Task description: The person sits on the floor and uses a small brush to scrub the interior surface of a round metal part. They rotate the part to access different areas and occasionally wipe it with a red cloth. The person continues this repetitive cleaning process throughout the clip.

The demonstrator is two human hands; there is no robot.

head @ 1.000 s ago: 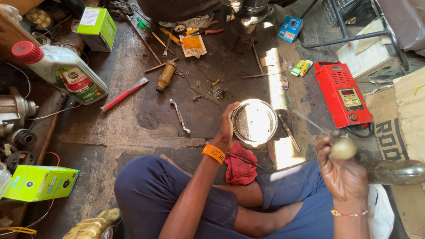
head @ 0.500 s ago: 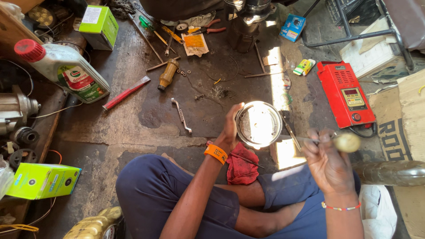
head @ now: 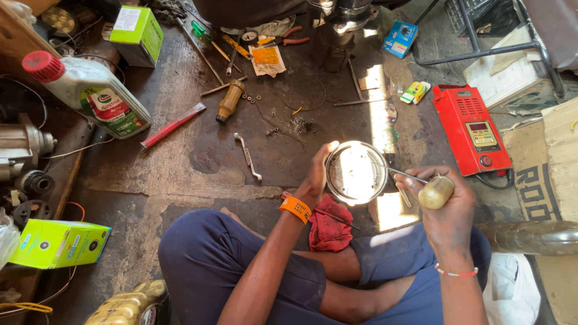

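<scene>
The left hand [head: 317, 174] grips the rim of a round metal cover [head: 356, 173], likely rigid and slick; the right hand [head: 442, 201] clasps a screwdriver [head: 435, 191] by its yellowish handle.

Open floor [head: 180, 162] lies left of my left hand [head: 314, 177], broken only by a bent spanner [head: 247, 157] and, farther left, a red strip [head: 173, 125] and an oil bottle [head: 90, 96]. Ahead of the round metal cover [head: 356, 171] that hand holds, small nuts [head: 269, 130] and a wooden-handled tool [head: 229, 101] dot the floor; beyond them a clutter of hand tools blocks the far edge. My right hand [head: 445, 210], gripping a screwdriver [head: 430, 189], has the red tester [head: 471, 128] close on its right. A red rag [head: 328, 225] and my crossed legs [head: 241, 265] close the near side.
</scene>
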